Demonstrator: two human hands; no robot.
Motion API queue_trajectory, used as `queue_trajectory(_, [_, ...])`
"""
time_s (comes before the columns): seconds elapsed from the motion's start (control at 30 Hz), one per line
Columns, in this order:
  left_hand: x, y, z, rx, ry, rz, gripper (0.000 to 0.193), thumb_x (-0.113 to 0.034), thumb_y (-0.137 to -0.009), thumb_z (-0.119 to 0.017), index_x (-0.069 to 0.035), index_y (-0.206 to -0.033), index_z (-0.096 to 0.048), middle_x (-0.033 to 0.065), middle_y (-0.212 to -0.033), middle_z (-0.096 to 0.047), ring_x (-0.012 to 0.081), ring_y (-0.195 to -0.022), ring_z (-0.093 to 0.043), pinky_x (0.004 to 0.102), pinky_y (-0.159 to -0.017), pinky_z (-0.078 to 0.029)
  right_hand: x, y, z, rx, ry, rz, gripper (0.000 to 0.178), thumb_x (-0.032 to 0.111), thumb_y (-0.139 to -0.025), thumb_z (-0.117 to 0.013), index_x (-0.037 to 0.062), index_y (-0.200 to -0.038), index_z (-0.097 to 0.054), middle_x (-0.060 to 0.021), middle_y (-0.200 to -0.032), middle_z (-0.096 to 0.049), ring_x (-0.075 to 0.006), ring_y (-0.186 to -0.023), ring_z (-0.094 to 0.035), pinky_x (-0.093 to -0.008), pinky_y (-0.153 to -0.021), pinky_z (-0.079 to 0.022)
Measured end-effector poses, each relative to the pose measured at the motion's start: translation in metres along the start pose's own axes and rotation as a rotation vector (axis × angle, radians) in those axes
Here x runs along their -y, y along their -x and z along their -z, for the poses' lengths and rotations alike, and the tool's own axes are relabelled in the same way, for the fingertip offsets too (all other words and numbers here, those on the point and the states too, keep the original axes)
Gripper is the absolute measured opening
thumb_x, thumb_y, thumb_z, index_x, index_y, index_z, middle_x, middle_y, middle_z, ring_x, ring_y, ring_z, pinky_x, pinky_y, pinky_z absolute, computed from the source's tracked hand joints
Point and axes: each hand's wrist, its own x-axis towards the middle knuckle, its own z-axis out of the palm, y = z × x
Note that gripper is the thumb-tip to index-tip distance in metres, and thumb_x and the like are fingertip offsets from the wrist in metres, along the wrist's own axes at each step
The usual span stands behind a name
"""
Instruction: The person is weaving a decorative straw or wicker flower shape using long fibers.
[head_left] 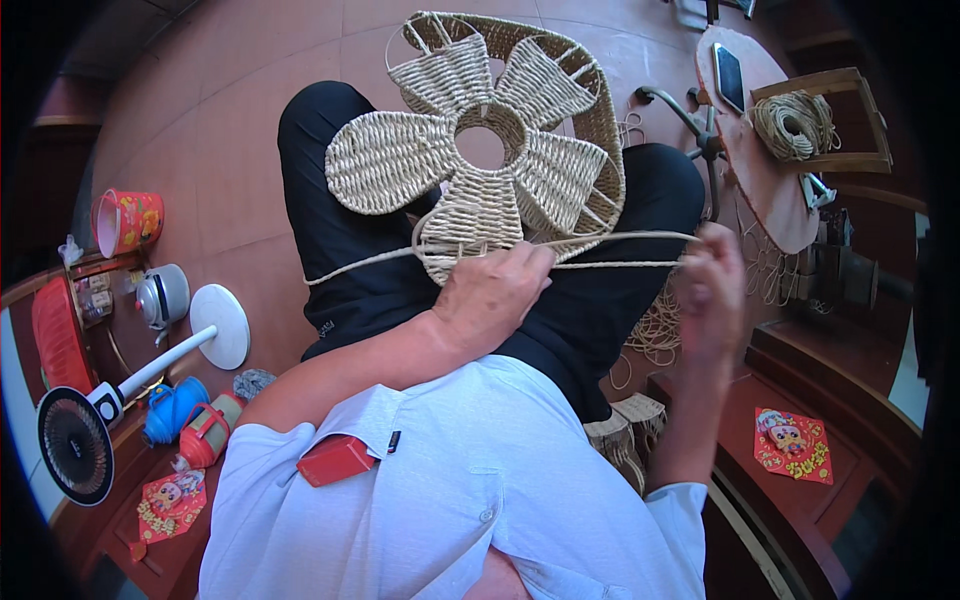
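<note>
Shirt front (430,510) nearest; woven flower (485,181) over the lap (585,305).
Left hand (490,297): fingers clamped on the lower petal (467,212). Right hand (712,278): fingers closed around cord (620,265), two strands straight. Phone (728,77): on the surface (770,205), upper right.

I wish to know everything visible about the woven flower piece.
The woven flower piece is pale, seemingly cord on a thin frame. Five petals surround a round opening; the left petal is filled to its rounded tip, others show bare frame. A curved woven band follows its upper and right sides. It lies over dark trousers; the left hand touches the lower petal, from which strands run to the right hand.
</note>
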Motion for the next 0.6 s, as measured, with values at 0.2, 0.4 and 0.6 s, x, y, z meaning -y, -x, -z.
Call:
queue_trajectory(0.2, [0.005,-0.007,-0.008,-0.095,0.039,-0.069,0.019,-0.021,-0.103,-0.074,-0.009,-0.106,-0.061,0.0098,-0.088,-0.063,0.0302,-0.079,-0.072,0.0428,-0.067,-0.057,0.09,-0.009,0.309,-0.714,0.153,0.013,0.031,0.008,-0.099,-0.072,0.0113,-0.129,-0.062,0.0068,-0.082,-0.054,-0.0008,-0.053,-0.039,-0.0203,-0.044,-0.029])
queue_trajectory(0.4, [0.011,0.002,0.01,-0.198,0.131,0.004,0.011,-0.013,-0.102,-0.071,-0.008,-0.104,-0.061,0.0122,-0.086,-0.065,0.0336,-0.079,-0.072,0.045,-0.068,-0.055,0.227,0.056,0.533,-0.988,0.185,0.038,0.044,0.028,-0.104,-0.076,0.0103,-0.142,-0.066,0.0011,-0.093,-0.057,-0.0069,-0.065,-0.048,-0.0203,-0.054,-0.037])
queue_trajectory(0.6, [0.016,0.006,0.027,-0.219,0.075,0.196,0.015,-0.014,-0.099,-0.076,-0.006,-0.095,-0.063,0.0113,-0.085,-0.068,0.0344,-0.078,-0.072,0.045,-0.067,-0.054,0.137,0.029,0.24,-0.347,0.805,-0.009,0.03,0.026,-0.106,-0.073,0.0102,-0.132,-0.078,-0.0014,-0.12,-0.074,-0.0096,-0.104,-0.068,-0.0264,-0.092,-0.052])
